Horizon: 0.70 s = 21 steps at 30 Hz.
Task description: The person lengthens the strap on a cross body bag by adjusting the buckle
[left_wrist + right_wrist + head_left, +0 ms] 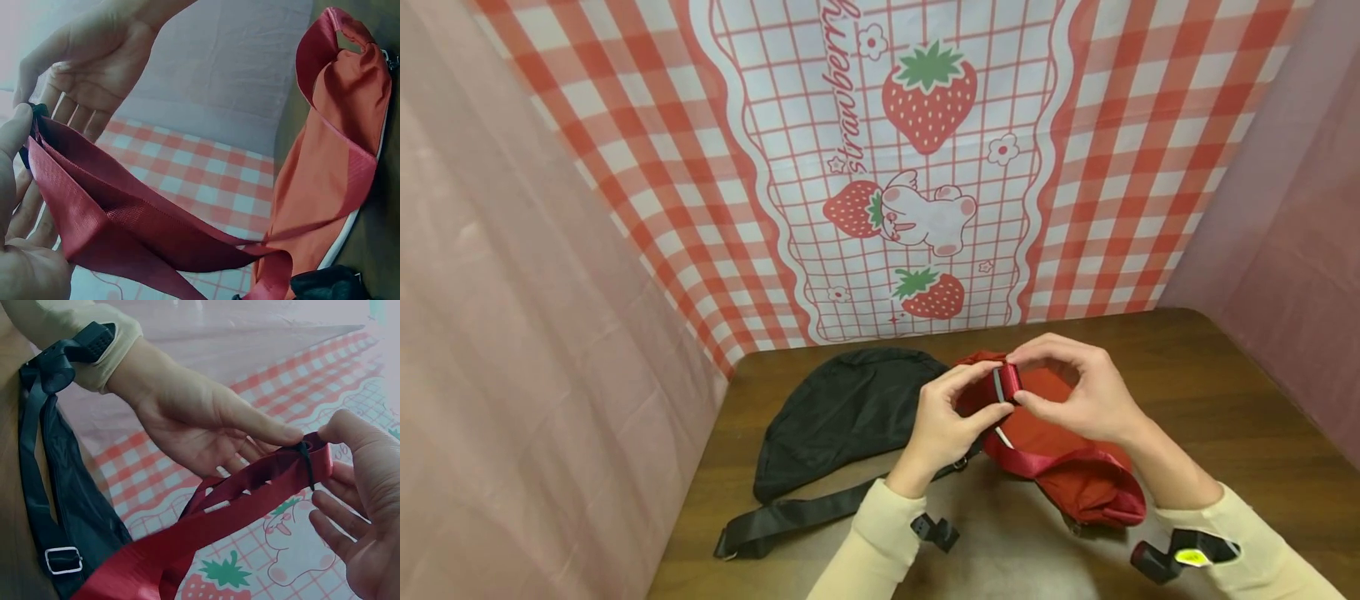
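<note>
Above the red waist bag point(1037, 425), both hands hold the folded end of its red strap point(225, 519) up off the table. A narrow dark band point(306, 465) goes around the strap layers near that end; whether it is a buckle or an elastic loop I cannot tell. My left hand point(943, 421) pinches the strap at the band between thumb and fingers. From the other side, my right hand point(1086, 392) pinches the short red loop at the strap's tip. Below the hands, the strap hangs in long folds down to the bag, seen in the left wrist view.
A black waist bag point(850, 417) lies on the left of the brown wooden table point(1180, 367). Its black strap point(805, 510), with a metal slider point(63, 560), stretches along the front. Behind the table hangs a strawberry-print cloth point(895, 242); pink curtains point(535, 317) flank both sides.
</note>
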Each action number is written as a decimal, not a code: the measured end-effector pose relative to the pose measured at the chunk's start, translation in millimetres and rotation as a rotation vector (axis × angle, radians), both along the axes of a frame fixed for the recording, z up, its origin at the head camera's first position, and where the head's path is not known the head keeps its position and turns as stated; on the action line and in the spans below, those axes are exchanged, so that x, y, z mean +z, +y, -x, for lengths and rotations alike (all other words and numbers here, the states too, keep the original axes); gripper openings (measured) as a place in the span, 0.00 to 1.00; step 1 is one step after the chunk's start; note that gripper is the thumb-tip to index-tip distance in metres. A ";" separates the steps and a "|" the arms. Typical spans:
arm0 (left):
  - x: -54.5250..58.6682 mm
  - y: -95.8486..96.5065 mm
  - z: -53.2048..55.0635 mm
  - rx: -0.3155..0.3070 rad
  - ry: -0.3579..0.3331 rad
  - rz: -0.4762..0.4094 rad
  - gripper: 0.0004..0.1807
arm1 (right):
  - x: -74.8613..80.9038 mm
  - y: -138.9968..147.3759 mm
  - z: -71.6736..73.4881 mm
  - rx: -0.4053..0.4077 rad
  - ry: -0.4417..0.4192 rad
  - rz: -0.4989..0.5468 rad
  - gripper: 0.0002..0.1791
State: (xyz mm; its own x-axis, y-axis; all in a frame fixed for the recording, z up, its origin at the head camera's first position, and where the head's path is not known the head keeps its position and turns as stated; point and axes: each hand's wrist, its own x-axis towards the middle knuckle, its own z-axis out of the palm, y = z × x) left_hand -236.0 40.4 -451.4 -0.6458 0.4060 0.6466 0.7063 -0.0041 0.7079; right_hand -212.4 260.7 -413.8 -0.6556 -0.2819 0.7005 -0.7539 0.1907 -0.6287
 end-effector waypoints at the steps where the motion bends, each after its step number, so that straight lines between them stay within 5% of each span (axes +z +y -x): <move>1: -0.5 0.0 0.1 0.003 -0.004 -0.001 0.25 | 0.1 -0.1 -0.3 0.014 0.000 0.036 0.27; 6: -2.9 0.0 -0.3 0.013 -0.030 -0.012 0.25 | 2.7 -0.4 -2.4 0.042 -0.038 0.145 0.25; 14: -4.4 2.4 1.3 0.007 -0.040 -0.012 0.25 | 0.2 -6.5 -1.1 -0.051 -0.121 0.016 0.28; 21: -4.9 0.0 1.5 0.096 -0.088 0.000 0.25 | -3.3 -13.4 1.1 -0.033 -0.085 0.259 0.22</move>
State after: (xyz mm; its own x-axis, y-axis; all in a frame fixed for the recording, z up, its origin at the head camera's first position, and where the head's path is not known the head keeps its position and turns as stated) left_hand -237.5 40.4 -456.2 -0.7358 0.3394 0.5860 0.6387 0.0603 0.7671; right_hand -213.4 247.3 -417.1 -0.7209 -0.0779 0.6886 -0.6924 0.0391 -0.7205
